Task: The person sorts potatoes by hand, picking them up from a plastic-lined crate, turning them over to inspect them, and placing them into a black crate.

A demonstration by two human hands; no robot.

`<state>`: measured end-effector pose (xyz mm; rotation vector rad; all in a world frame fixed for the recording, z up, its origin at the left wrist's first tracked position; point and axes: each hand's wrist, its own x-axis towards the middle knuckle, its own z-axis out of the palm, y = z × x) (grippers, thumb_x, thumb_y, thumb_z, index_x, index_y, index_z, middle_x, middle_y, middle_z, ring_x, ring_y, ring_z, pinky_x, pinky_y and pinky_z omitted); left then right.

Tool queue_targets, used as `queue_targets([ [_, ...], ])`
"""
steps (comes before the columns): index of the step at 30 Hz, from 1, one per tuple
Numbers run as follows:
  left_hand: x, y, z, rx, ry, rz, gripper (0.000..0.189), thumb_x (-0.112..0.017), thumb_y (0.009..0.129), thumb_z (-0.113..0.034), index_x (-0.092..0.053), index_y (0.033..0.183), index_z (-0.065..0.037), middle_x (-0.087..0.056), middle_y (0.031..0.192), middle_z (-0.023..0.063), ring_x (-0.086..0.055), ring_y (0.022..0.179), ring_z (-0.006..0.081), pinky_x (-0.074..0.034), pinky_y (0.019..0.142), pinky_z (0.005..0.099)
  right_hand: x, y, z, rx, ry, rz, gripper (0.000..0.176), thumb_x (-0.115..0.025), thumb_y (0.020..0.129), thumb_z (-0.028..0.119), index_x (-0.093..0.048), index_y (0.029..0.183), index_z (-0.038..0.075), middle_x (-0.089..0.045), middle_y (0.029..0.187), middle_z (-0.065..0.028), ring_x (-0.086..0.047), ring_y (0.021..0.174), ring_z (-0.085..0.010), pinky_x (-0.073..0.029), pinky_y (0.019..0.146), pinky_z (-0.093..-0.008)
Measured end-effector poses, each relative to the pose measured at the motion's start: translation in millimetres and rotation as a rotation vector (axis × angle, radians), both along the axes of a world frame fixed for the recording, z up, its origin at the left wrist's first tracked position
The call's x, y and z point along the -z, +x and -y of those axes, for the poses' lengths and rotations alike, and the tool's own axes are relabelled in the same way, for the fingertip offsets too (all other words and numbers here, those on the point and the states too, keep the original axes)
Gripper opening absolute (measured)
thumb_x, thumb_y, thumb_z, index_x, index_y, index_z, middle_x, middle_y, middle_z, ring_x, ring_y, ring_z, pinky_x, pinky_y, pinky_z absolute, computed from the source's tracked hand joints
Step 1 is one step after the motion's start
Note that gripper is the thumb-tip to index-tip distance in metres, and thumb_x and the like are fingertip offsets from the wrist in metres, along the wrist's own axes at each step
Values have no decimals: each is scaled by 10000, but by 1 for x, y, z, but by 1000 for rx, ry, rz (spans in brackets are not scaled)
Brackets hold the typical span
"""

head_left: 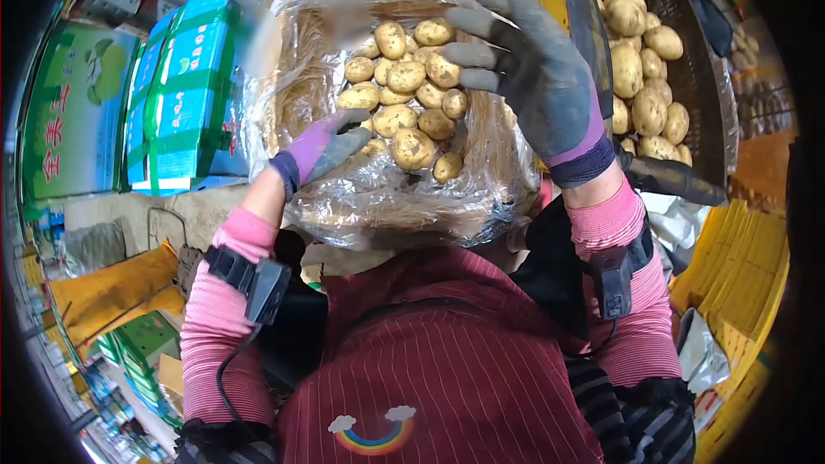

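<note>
A box lined with clear plastic film (pixel 481 180) sits right in front of me and holds several yellow potatoes (pixel 408 112). My left hand (pixel 322 146), in a purple and grey glove, rests inside the liner against the potatoes at the pile's left edge. My right hand (pixel 528 69), in a grey glove, hovers over the pile's right side with its fingers spread and touches a potato (pixel 443 71) near the top. Neither hand is closed around anything.
A dark crate (pixel 700 77) full of potatoes (pixel 640 69) stands to the right. Blue and green cartons (pixel 185 94) are stacked on the left. Yellow crates (pixel 739 275) lie at the lower right, an orange sack (pixel 112 288) at the lower left.
</note>
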<state>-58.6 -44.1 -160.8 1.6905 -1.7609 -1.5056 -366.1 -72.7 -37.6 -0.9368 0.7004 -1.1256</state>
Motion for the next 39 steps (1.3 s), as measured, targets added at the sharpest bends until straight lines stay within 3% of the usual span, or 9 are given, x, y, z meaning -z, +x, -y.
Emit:
queue_targets([
  [5, 56, -30, 57, 277, 127, 284, 556, -619, 962, -359, -525, 1427, -69, -657, 1255, 248, -637, 1175, 306, -489, 992, 369, 26, -25, 17, 12, -238, -305, 633, -426, 1045, 511, -476, 1458, 34, -622, 1307, -159, -666, 1057, -223, -526, 897, -335],
  [9, 133, -32, 64, 510, 250, 580, 537, -636, 936, -327, -527, 1427, -139, -684, 1178, 187, -667, 1027, 302, -527, 895, 373, 11, -40, 11, 77, -98, 5, 369, -600, 1012, 164, -564, 1330, -19, -681, 1226, -151, -703, 984, -184, -573, 798, -298],
  [11, 145, -45, 47, 1017, 511, 719, 541, -602, 948, -284, -516, 1437, -70, -613, 1356, 212, -618, 1213, 328, -508, 990, 372, 9, -51, 6, 114, -330, -380, 763, -404, 999, 615, -453, 1477, 22, -605, 1346, -185, -670, 1058, -229, -514, 885, -332],
  [17, 74, -43, 64, 725, 790, 80, 345, -470, 1038, -123, -590, 1345, -20, -711, 1152, 51, -674, 1001, 166, -549, 813, 281, 7, -71, -5, 110, -181, -606, 760, -400, 993, 591, -441, 1478, 7, -601, 1355, -201, -672, 1069, -242, -515, 881, -339],
  [20, 145, 8, 122, 397, 536, -81, 328, -543, 974, -27, -602, 1297, -20, -723, 1039, 82, -665, 812, 107, -527, 693, 208, 4, -75, -8, 102, -203, -734, 693, -411, 1015, 512, -436, 1477, -4, -596, 1357, -216, -669, 1094, -266, -530, 871, -356],
  [22, 140, 3, 141, 632, 263, -87, 382, -612, 882, 21, -639, 1257, -47, -735, 969, 119, -667, 690, 120, -540, 649, 237, 5, -75, -6, 99, -235, -723, 667, -426, 1015, 474, -434, 1476, -8, -593, 1358, -221, -667, 1102, -273, -534, 873, -360],
  [25, 148, -49, 105, 1239, 159, 682, 351, -653, 834, -75, -715, 1179, -94, -744, 1065, 141, -731, 876, 253, -588, 787, 352, 8, -73, -4, 88, -278, -688, 631, -448, 1015, 418, -432, 1475, -13, -589, 1360, -228, -664, 1113, -284, -541, 875, -366],
  [30, 213, -65, 20, 827, 311, 851, 401, -583, 927, -204, -648, 1315, -125, -641, 1345, 135, -595, 1269, 318, -505, 1017, 435, 15, -76, -6, 107, -330, -665, 577, -486, 1014, 324, -428, 1472, -22, -582, 1363, -240, -659, 1131, -303, -553, 879, -377],
  [39, 210, -98, 38, 1250, 404, 1025, 500, -688, 850, -272, -659, 1328, -131, -626, 1382, 113, -606, 1257, 332, -524, 1001, 441, 23, -74, -12, 224, -345, -516, 511, -553, 1013, 155, -420, 1467, -39, -571, 1367, -263, -649, 1165, -336, -573, 887, -396],
])
